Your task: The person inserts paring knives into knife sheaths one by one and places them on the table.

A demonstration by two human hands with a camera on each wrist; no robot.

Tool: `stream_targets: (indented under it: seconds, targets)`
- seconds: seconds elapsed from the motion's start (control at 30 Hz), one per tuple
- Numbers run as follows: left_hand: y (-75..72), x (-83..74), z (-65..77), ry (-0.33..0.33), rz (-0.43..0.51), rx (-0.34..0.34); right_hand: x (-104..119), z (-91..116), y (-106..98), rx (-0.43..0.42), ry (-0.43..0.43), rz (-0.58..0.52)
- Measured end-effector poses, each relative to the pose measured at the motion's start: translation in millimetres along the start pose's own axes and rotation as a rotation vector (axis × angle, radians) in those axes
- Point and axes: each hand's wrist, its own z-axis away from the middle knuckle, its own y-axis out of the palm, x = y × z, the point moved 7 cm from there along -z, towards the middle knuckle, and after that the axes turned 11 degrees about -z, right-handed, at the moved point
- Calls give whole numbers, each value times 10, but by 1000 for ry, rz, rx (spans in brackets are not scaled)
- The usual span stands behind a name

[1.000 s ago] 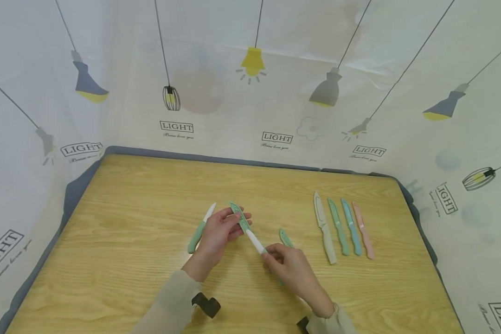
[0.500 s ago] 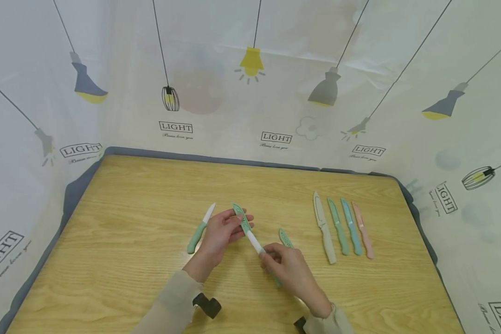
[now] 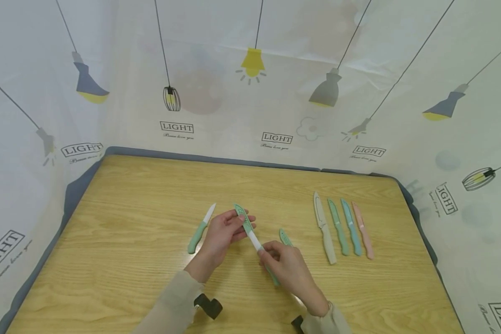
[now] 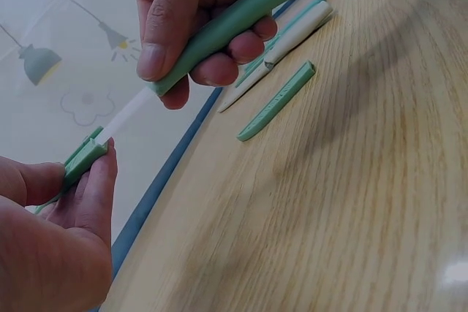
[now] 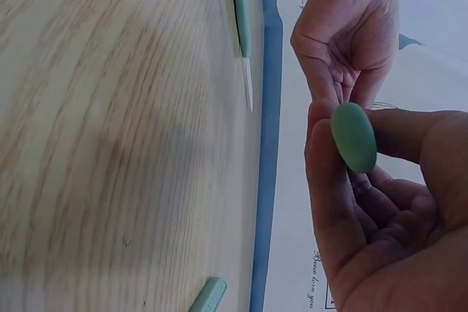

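Note:
My left hand (image 3: 221, 235) pinches a green blade sheath (image 3: 243, 217) between thumb and fingers. In my right hand (image 3: 291, 269) is a paring knife (image 4: 234, 25) with a green handle, gripped near the blade end. Its white blade (image 3: 254, 240) is partly inside the sheath, with a short length showing between the hands. Both things are held above the table, as the left wrist view shows. A second green-handled knife (image 3: 198, 236), its white blade bare, lies left of my left hand. Another green sheath (image 3: 285, 237) lies on the table behind my right hand, partly hidden in the head view.
To the right, several knives lie side by side on the wooden table (image 3: 129, 208): a longer beige one (image 3: 326, 236), then green (image 3: 340, 236), blue (image 3: 353, 236) and pink (image 3: 364, 236). A printed curtain (image 3: 225, 116) surrounds the table's back and sides.
Slightly less of the white blade shows; it has slid a little deeper into the sheath. My left hand has shifted slightly right and my right hand slightly left. The knives on the table have not moved.

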Motion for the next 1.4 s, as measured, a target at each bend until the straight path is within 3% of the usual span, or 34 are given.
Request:
stream_targets:
  seconds: [0.53, 1.0, 1.4]
  targets:
    - [3, -9, 15, 1, 18, 0, 58, -63, 10, -40, -47, 41]
    - [50, -7, 23, -12, 16, 26, 88, -110, 9, -30, -76, -3]
    - [84, -5, 34, -2, -12, 30, 111, -124, -6, -59, -51, -35]
